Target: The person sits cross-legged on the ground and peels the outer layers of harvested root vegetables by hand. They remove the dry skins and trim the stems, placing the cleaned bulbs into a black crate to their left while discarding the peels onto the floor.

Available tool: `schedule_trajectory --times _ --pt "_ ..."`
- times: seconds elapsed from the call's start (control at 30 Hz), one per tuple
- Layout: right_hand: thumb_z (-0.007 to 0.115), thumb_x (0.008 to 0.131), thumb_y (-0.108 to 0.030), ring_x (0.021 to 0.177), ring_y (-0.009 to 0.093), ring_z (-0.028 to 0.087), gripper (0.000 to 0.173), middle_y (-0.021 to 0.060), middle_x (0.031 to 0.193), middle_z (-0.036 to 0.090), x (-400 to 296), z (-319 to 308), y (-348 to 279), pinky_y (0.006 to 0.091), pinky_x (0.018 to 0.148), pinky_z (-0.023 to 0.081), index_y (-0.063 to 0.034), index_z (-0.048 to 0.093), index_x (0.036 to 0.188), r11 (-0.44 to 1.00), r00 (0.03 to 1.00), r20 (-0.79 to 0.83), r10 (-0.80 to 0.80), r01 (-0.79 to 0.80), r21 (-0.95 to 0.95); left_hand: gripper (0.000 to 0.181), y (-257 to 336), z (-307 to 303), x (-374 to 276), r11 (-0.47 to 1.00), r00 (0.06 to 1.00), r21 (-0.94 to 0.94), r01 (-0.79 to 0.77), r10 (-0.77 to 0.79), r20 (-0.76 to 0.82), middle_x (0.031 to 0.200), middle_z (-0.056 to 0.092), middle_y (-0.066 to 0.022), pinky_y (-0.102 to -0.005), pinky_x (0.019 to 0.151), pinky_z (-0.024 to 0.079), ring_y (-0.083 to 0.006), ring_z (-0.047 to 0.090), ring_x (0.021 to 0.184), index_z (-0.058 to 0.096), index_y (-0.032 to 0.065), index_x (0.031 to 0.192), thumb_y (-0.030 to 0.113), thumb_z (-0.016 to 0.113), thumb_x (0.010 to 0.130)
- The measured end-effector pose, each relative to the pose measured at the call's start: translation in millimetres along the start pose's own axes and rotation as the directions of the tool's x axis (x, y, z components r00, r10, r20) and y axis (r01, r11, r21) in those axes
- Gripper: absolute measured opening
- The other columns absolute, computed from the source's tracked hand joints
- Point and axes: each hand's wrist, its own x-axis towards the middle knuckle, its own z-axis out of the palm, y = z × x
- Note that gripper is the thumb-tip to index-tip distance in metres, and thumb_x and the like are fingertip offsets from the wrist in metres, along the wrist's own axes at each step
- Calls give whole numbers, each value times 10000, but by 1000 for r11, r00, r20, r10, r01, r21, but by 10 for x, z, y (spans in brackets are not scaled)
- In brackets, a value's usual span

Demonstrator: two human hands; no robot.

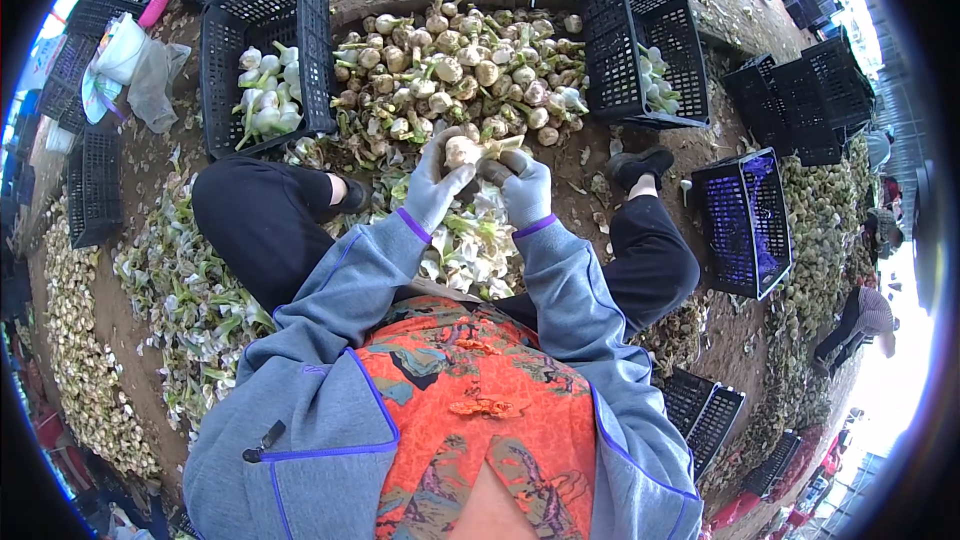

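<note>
A garlic bulb (460, 153) with a short stalk is gripped in my gloved left hand (436, 184), its stalk pointing right. My gloved right hand (519, 184) closes its fingers at the stalk (504, 144); whether it also holds a tool is hidden. Just beyond both hands lies a heap of untrimmed garlic bulbs (465, 67) with dirty skins. Peeled white garlic (270, 101) rests in the black plastic crate (319, 52) at left. More clean bulbs (657, 81) lie in the right-hand black crate (607, 45). Beneath my hands, stripped garlic leaves and skins (472, 247) cover the ground between my legs.
A black crate (701, 202) holding purple netting stands right of my foot. Stacked crates (802, 97) are farther right. Leaf waste (202, 315) and another garlic heap (90, 360) spread at left, near a plastic bag (156, 86). A person (862, 322) bends over at far right.
</note>
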Motion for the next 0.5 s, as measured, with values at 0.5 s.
schedule_trajectory --times 0.5 --pt "551 823 42 804 128 598 216 73 914 646 -49 -71 97 222 733 468 31 591 1035 991 993 70 93 -99 91 454 54 -28 27 985 992 130 115 -108 -59 978 602 -85 -251 755 506 -127 592 845 515 -13 1091 143 753 737"
